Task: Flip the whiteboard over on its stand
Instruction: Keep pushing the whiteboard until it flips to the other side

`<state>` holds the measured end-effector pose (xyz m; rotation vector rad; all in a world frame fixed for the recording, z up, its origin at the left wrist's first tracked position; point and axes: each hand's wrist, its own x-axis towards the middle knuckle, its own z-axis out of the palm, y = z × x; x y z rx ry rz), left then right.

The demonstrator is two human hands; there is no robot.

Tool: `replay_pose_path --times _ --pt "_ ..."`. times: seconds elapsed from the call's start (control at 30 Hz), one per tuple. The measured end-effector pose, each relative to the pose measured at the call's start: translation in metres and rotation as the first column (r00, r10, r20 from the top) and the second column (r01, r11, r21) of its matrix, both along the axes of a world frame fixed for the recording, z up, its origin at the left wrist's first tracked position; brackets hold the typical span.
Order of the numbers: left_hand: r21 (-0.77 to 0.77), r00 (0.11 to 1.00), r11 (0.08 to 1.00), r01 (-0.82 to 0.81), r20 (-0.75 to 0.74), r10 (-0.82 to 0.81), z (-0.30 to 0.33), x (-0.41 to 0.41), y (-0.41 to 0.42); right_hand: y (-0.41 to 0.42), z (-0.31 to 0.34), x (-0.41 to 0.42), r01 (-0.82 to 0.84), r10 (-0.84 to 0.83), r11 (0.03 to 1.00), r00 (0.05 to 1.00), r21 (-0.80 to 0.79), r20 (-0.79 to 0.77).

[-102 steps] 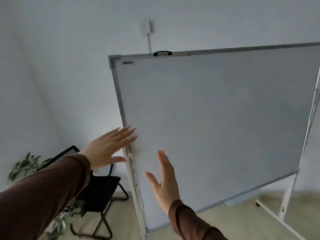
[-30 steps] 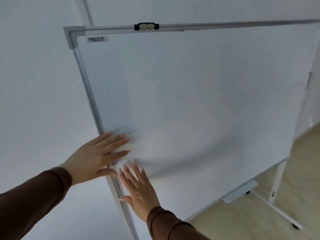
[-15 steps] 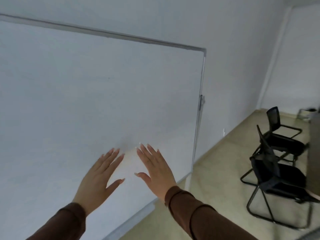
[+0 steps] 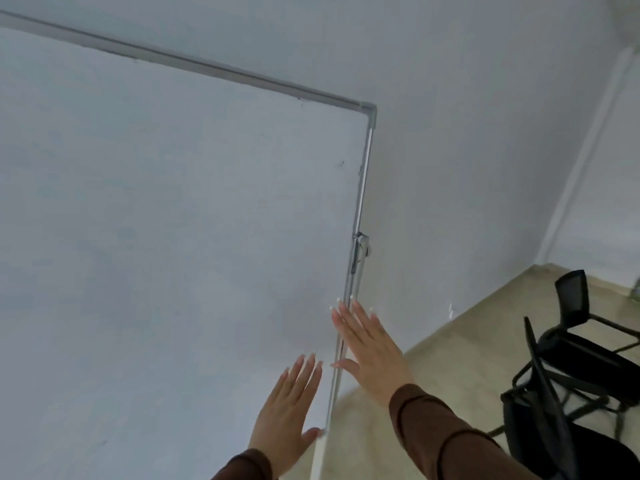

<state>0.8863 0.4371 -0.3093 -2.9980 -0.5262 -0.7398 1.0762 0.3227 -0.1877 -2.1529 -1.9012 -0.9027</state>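
Note:
The whiteboard [image 4: 156, 237] fills the left and middle of the view, white with a grey metal frame; its top right corner is at upper middle. A pivot latch [image 4: 361, 244] sits halfway down its right edge, on the stand's upright [image 4: 337, 368]. My left hand [image 4: 289, 414] lies flat with fingers spread on the board's lower right part, thumb near the edge. My right hand [image 4: 370, 348] is spread flat over the right edge of the frame, below the latch. Neither hand grips anything.
Two black mesh chairs [image 4: 568, 393] stand on the beige floor [image 4: 433, 344] at the right, close to my right arm. A white wall [image 4: 467, 133] runs behind the board, with a vertical white pipe [image 4: 581, 161] in the corner at far right.
My view and both hands have shifted right along the board. My right hand now covers the right frame edge; my left hand rests near that edge.

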Motion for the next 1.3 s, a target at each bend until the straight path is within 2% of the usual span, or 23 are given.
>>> replay_pose_path --times 0.1,0.17,0.23,0.3,0.37,0.47,0.53,0.63,0.7,0.77,0.97,1.3 --pt "-0.028 0.995 0.995 -0.1 0.025 0.101 -0.007 0.073 -0.004 0.018 0.007 0.064 -0.039 0.046 0.998 0.988 -0.048 0.149" --pt "-0.104 0.988 0.983 -0.154 -0.017 0.153 -0.005 0.107 -0.01 0.032 0.017 0.096 -0.099 0.114 0.991 0.974 -0.085 0.197" --pt "-0.115 0.963 0.963 -0.243 0.087 0.254 -0.007 0.144 -0.012 0.05 0.024 0.132 -0.172 0.2 0.977 0.941 -0.123 0.274" --pt "-0.186 0.919 0.924 -0.335 0.151 0.363 -0.015 0.169 -0.012 0.067 0.038 0.154 -0.233 0.278 0.959 0.882 -0.159 0.38" --pt "-0.23 0.842 0.869 -0.438 0.234 0.486 -0.023 0.197 -0.012 0.083 0.047 0.178 -0.309 0.361 0.932 0.777 -0.188 0.516" --pt "-0.399 0.67 0.749 -0.529 0.346 0.657 -0.02 0.236 -0.009 0.112 0.072 0.2 -0.439 0.466 0.87 0.575 -0.227 0.673" --pt "-0.569 0.484 0.625 -0.535 0.399 0.778 -0.017 0.259 -0.009 0.125 0.083 0.202 -0.521 0.512 0.818 0.465 -0.244 0.722" --pt "-0.781 0.178 0.456 -0.426 0.422 0.889 -0.003 0.289 -0.009 0.136 0.099 0.201 -0.591 0.56 0.753 0.348 -0.288 0.751" --pt "-0.843 0.109 0.411 -0.346 0.4 0.91 0.003 0.301 -0.003 0.142 0.109 0.194 -0.598 0.571 0.737 0.299 -0.316 0.764" --pt "-0.853 0.041 0.403 -0.332 0.413 0.91 0.004 0.311 -0.002 0.148 0.113 0.197 -0.619 0.572 0.712 0.237 -0.332 0.785" --pt "-0.872 -0.012 0.4 -0.28 0.42 0.907 0.007 0.317 0.012 0.171 0.12 0.204 -0.626 0.57 0.694 0.174 -0.356 0.803" --pt "-0.869 -0.015 0.385 -0.312 0.409 0.912 0.0 0.325 0.049 0.21 0.118 0.213 -0.615 0.54 0.704 0.138 -0.355 0.83"
